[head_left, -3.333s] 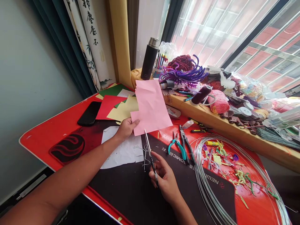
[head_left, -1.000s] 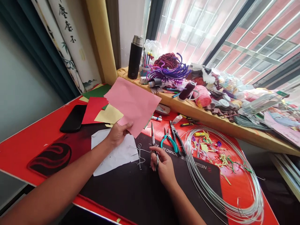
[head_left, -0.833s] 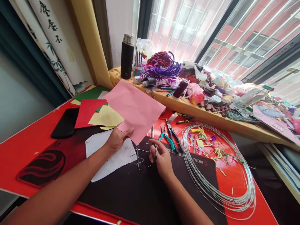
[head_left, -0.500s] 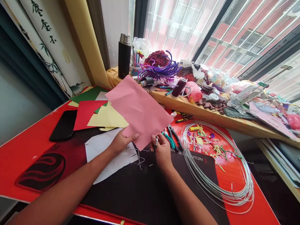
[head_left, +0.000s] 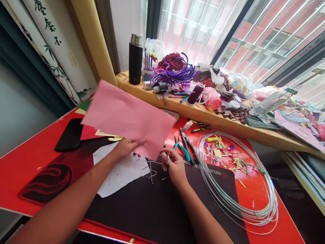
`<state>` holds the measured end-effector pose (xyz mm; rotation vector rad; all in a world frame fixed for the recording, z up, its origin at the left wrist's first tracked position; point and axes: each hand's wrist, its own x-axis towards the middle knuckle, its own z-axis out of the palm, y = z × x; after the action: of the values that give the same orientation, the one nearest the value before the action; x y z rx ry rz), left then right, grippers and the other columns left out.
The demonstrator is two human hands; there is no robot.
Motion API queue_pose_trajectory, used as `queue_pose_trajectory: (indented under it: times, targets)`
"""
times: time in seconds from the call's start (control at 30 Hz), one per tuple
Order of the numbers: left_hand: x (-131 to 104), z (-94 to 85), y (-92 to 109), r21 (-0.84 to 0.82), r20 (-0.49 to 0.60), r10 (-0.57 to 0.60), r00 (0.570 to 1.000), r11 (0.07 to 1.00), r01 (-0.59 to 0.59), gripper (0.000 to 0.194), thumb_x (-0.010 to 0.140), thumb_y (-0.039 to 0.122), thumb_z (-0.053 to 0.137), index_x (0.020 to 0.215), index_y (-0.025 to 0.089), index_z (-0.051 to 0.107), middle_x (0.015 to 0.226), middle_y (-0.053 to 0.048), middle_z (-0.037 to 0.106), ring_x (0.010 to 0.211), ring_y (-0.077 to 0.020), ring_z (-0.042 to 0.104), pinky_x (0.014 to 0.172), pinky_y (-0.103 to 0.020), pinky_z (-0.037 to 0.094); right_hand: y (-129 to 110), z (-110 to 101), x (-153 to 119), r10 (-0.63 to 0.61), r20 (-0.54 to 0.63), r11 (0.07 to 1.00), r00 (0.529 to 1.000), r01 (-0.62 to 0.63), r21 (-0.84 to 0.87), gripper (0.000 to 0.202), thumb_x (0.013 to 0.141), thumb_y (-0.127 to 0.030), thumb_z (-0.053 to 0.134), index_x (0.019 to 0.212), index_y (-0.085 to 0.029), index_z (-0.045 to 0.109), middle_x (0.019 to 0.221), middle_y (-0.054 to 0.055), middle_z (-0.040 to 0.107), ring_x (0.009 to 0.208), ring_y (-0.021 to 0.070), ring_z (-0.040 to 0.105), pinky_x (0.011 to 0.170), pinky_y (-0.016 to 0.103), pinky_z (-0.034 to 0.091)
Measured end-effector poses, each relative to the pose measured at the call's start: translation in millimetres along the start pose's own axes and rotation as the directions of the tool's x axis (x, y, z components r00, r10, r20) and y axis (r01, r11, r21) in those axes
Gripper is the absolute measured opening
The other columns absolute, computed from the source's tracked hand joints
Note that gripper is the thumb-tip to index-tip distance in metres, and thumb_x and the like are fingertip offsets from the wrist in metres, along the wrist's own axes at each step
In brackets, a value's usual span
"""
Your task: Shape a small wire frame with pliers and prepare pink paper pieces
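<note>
A pink sheet of paper (head_left: 129, 117) is pinched at its lower edge by my left hand (head_left: 128, 148), thumb on top, and it tilts up over the mat. My right hand (head_left: 174, 164) is closed round a small pair of scissors (head_left: 167, 159), its blades near the sheet's lower right corner. Whether the blades touch the paper I cannot tell. Under my left hand lies a cut white sheet (head_left: 114, 176) on the black mat (head_left: 152, 210). A short piece of twisted wire (head_left: 151, 171) rests at the white sheet's right edge.
A coil of silvery wire (head_left: 210, 189) lies to the right, with paper scraps (head_left: 236, 162) inside it. Teal-handled pliers (head_left: 183, 150) and black pliers (head_left: 190, 145) sit behind my right hand. At left is a black phone (head_left: 68, 135). A crowded ledge holds a thermos (head_left: 135, 61).
The pink sheet has turned and swung left in my left hand, uncovering the pliers and covering more of the coloured papers. My right hand, still with the scissors, is now apart from the sheet's edge.
</note>
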<state>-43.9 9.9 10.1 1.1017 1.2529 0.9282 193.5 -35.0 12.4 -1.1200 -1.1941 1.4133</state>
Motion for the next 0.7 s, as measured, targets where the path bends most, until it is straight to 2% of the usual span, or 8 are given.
queue_pose_trajectory:
  times: [0.07,0.13,0.23,0.33,0.43,0.53,0.7]
  targets:
    - [8,-1.0,-1,-0.169,-0.185,0.055,0.981,0.982,-0.087,0.045,0.079,0.055,0.075,0.058,0.017,0.067,0.051,-0.005,0.064,0.044,-0.0170,0.055,0.046,-0.029,0.044,4,-2,-6,0.013,0.007,1.000,1.000,-0.013,0.025,0.036,0.089,-0.048,0.073,0.108,-0.018,0.069,0.066,-0.007,0.046,0.046,0.0071,0.046,0.048,0.023,0.033]
    - [17,-4.2,-2,-0.289,-0.342,0.074,0.937,0.940,-0.180,0.043,0.077,0.055,0.076,0.061,0.017,0.065,0.052,-0.005,0.064,0.046,-0.0188,0.059,0.045,-0.030,0.045,8,-5,-13,0.032,0.035,0.998,0.999,-0.034,0.056,0.042,0.090,-0.048,0.073,0.121,-0.021,0.065,0.072,-0.006,0.049,0.047,0.0063,0.046,0.047,0.022,0.034]
    - [24,-10.8,-6,-0.291,-0.469,0.093,0.878,0.923,-0.253,0.041,0.079,0.054,0.075,0.063,0.017,0.064,0.052,-0.006,0.064,0.049,-0.0207,0.062,0.044,-0.029,0.045,14,-4,-21,0.077,0.114,0.992,0.990,-0.088,0.095,0.051,0.092,-0.049,0.071,0.134,-0.025,0.057,0.075,-0.005,0.050,0.047,0.0064,0.046,0.046,0.022,0.036]
    - [26,-16.5,-11,-0.185,-0.539,0.150,0.829,0.939,-0.290,0.044,0.085,0.054,0.070,0.059,0.019,0.062,0.050,-0.006,0.064,0.050,-0.0201,0.062,0.049,-0.030,0.050,18,1,-25,0.084,0.210,0.988,0.974,-0.109,0.110,0.059,0.091,-0.052,0.072,0.141,-0.027,0.053,0.077,-0.005,0.050,0.047,0.0067,0.045,0.044,0.021,0.035]
    - [27,-20.3,-13,-0.143,-0.582,0.143,0.800,0.951,-0.274,0.042,0.088,0.050,0.067,0.060,0.020,0.063,0.049,-0.005,0.063,0.048,-0.0198,0.061,0.050,-0.031,0.051,17,5,-28,0.069,0.298,0.990,0.952,-0.103,0.098,0.064,0.091,-0.052,0.072,0.145,-0.028,0.049,0.077,-0.004,0.051,0.048,0.0073,0.046,0.045,0.022,0.036]
    - [30,-22.2,-15,-0.155,-0.596,0.123,0.794,0.952,-0.265,0.037,0.088,0.048,0.068,0.065,0.018,0.066,0.049,-0.005,0.064,0.046,-0.0201,0.060,0.046,-0.031,0.049,16,6,-28,0.066,0.333,0.991,0.941,-0.100,0.087,0.068,0.089,-0.052,0.074,0.147,-0.028,0.047,0.076,-0.005,0.051,0.049,0.0079,0.046,0.045,0.022,0.037]
    - [31,-21.4,-17,-0.115,-0.589,0.161,0.792,0.953,-0.279,0.039,0.090,0.050,0.065,0.068,0.018,0.067,0.051,-0.005,0.065,0.046,-0.0193,0.059,0.047,-0.031,0.050,16,7,-28,0.071,0.352,0.990,0.933,-0.109,0.088,0.070,0.089,-0.055,0.074,0.147,-0.027,0.047,0.075,-0.005,0.050,0.049,0.0079,0.045,0.044,0.021,0.037]
